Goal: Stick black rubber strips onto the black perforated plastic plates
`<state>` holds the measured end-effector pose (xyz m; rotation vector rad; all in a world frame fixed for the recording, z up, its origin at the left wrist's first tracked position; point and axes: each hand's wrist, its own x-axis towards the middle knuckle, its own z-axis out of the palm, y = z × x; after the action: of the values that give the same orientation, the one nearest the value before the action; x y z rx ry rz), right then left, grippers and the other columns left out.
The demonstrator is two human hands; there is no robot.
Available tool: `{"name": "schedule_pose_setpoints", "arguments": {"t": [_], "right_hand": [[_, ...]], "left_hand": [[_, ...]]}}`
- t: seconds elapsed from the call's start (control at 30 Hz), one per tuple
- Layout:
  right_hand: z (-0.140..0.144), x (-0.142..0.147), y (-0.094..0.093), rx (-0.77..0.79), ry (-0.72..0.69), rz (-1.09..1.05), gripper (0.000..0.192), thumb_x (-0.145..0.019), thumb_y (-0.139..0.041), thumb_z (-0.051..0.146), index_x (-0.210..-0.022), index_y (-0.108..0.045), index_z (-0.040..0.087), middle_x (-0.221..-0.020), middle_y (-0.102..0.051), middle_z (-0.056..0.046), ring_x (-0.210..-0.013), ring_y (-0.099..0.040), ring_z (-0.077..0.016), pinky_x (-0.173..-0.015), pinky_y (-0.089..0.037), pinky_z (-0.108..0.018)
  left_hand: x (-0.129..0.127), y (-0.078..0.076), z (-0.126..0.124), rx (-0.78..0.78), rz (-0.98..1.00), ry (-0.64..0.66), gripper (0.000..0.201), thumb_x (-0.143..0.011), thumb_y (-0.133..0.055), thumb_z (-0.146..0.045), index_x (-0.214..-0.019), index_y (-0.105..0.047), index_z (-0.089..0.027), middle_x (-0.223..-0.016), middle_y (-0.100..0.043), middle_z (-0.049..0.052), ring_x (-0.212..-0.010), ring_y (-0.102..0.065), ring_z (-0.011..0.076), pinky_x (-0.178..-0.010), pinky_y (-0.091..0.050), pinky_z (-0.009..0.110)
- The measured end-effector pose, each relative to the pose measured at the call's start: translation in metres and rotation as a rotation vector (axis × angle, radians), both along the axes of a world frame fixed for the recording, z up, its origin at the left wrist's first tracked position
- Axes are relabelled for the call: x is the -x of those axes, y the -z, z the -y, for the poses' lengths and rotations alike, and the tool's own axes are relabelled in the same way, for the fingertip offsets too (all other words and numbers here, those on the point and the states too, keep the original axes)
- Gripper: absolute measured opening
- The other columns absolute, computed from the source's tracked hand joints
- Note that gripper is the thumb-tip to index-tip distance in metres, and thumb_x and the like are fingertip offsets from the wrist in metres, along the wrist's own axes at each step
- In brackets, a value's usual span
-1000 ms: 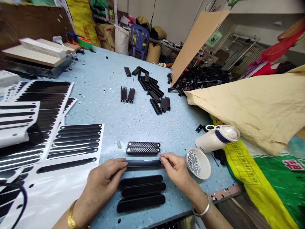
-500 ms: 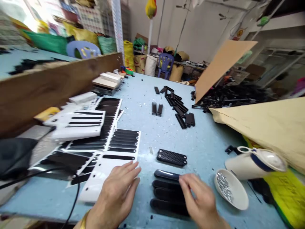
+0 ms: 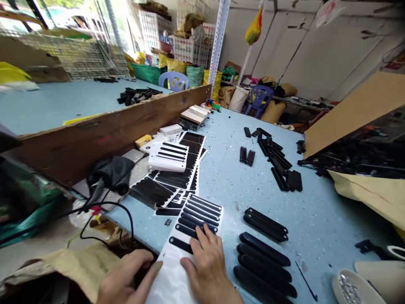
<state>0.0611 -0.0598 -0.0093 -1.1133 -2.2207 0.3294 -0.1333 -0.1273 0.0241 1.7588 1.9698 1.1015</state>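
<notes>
A white backing sheet [image 3: 172, 274] with long black adhesive strips [image 3: 199, 215] lies at the table's front edge. My left hand [image 3: 126, 278] is at its left edge, thumb over the border, fingers curled and partly hidden; it appears to pinch the sheet. My right hand [image 3: 207, 261] rests on the sheet with fingers spread, the fingertips touching the lower strips. To the right, several smooth black elongated pieces [image 3: 264, 266] lie side by side. Just beyond them sits a pair of black perforated pieces [image 3: 265, 224] with rings at the ends.
More strip sheets [image 3: 193, 158] are piled toward the wooden board [image 3: 126, 114] on the left. Black parts [image 3: 275, 154] lie scattered farther back. A white bowl [image 3: 363, 291] of small silvery pieces stands front right. A black cable [image 3: 126, 207] hangs over the front left edge.
The view has swung left. My right hand has left the smooth black pieces and now lies on the strip sheet. My left hand has moved to the sheet's left edge.
</notes>
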Motion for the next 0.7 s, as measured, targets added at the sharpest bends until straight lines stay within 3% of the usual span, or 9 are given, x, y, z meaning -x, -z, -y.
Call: {"name": "schedule_pose_setpoints", "arguments": {"t": [0.07, 0.17, 0.27, 0.37, 0.43, 0.5, 0.6, 0.7], "right_hand": [[0.012, -0.005, 0.004, -0.018, -0.064, -0.037, 0.022, -0.082, -0.057, 0.014, -0.101, -0.066, 0.019, -0.122, -0.066, -0.014, -0.12, -0.055, -0.0391, -0.086, -0.048, -0.053], [0.03, -0.016, 0.009, -0.04, -0.13, -0.097, 0.025, -0.081, -0.055, 0.009, -0.099, -0.066, 0.022, -0.113, -0.071, -0.009, -0.116, -0.058, -0.0361, -0.081, -0.05, -0.047], [0.044, -0.025, 0.011, -0.06, -0.146, -0.15, 0.024, -0.08, -0.056, 0.011, -0.099, -0.067, 0.021, -0.108, -0.073, -0.011, -0.112, -0.061, -0.0368, -0.077, -0.051, -0.046], [0.046, -0.031, 0.004, -0.035, -0.136, -0.253, 0.017, -0.08, -0.056, 0.013, -0.09, -0.068, 0.021, -0.095, -0.074, -0.01, -0.098, -0.067, -0.0343, -0.072, -0.052, -0.045], [0.038, -0.03, -0.007, 0.025, -0.135, -0.303, 0.016, -0.08, -0.058, 0.014, -0.089, -0.069, 0.021, -0.089, -0.074, -0.009, -0.09, -0.069, -0.0305, -0.075, -0.054, -0.045], [0.027, -0.026, -0.019, 0.078, -0.118, -0.324, 0.02, -0.079, -0.063, 0.015, -0.096, -0.071, 0.021, -0.095, -0.074, -0.01, -0.094, -0.068, -0.0303, -0.083, -0.054, -0.048], [0.011, -0.016, -0.03, 0.151, -0.095, -0.403, 0.028, -0.076, -0.068, 0.018, -0.103, -0.072, 0.021, -0.102, -0.074, -0.011, -0.103, -0.066, -0.0321, -0.09, -0.052, -0.052], [0.001, -0.011, -0.032, 0.324, -0.108, -0.565, 0.025, -0.076, -0.067, 0.016, -0.098, -0.075, 0.023, -0.096, -0.076, -0.008, -0.094, -0.07, -0.0279, -0.087, -0.056, -0.047]], "left_hand": [[0.003, 0.0, -0.002, 0.229, 0.162, -0.053, 0.032, -0.077, -0.067, -0.047, -0.061, -0.067, -0.02, -0.053, -0.064, -0.002, -0.049, -0.06, 0.0147, -0.045, -0.046, 0.019], [-0.005, 0.006, -0.003, 0.546, 0.629, 0.068, 0.034, -0.075, -0.069, -0.049, -0.065, -0.072, -0.016, -0.059, -0.069, 0.001, -0.055, -0.06, 0.016, -0.05, -0.045, 0.021], [-0.023, 0.009, 0.002, 0.609, 1.147, 0.095, 0.032, -0.075, -0.073, -0.044, -0.084, -0.075, -0.013, -0.072, -0.073, 0.005, -0.063, -0.063, 0.018, -0.06, -0.048, 0.025], [-0.038, 0.004, 0.006, 0.575, 1.39, 0.011, 0.03, -0.073, -0.076, -0.038, -0.087, -0.074, -0.012, -0.068, -0.07, 0.005, -0.063, -0.062, 0.0177, -0.062, -0.048, 0.027], [-0.043, -0.002, 0.006, 0.559, 1.438, 0.005, 0.027, -0.072, -0.077, -0.036, -0.086, -0.075, -0.012, -0.065, -0.069, 0.005, -0.06, -0.061, 0.0166, -0.061, -0.048, 0.027], [-0.046, -0.01, 0.002, 0.532, 1.41, 0.025, 0.024, -0.073, -0.077, -0.034, -0.086, -0.076, -0.015, -0.069, -0.071, 0.004, -0.063, -0.061, 0.0162, -0.062, -0.048, 0.026], [-0.05, -0.022, -0.009, 0.435, 1.223, 0.054, 0.02, -0.073, -0.076, -0.033, -0.087, -0.077, -0.018, -0.077, -0.073, 0.004, -0.073, -0.062, 0.0186, -0.069, -0.05, 0.026], [-0.053, -0.029, -0.02, 0.354, 1.024, 0.109, 0.019, -0.075, -0.072, -0.034, -0.084, -0.079, -0.019, -0.074, -0.072, 0.003, -0.073, -0.061, 0.0197, -0.07, -0.05, 0.027]]}}
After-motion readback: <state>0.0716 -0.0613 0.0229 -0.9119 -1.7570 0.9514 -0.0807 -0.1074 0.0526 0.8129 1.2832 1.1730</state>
